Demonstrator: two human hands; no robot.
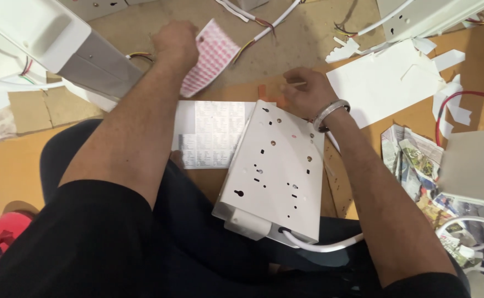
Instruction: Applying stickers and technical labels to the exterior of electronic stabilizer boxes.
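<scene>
My left hand [176, 43] reaches forward and grips a sheet of small pink stickers [211, 58], which curls off the floor. My right hand [305, 91], a metal bangle on its wrist, rests at the far edge of a white metal box [278, 165] with several holes that lies on my lap. Its fingers are curled and seem to pinch something small near an orange strip; what it is I cannot make out. A white cable [319, 245] leaves the box's near end. A printed white label sheet [211, 132] lies just left of the box.
White metal housings stand at the far left [38, 38] and far right [424, 16], with loose wires [264, 25] between them. White paper and torn backing scraps [385, 83] lie right. Crumpled newspaper [413, 163], a red wire [446, 110] and a grey board [474, 163] sit right.
</scene>
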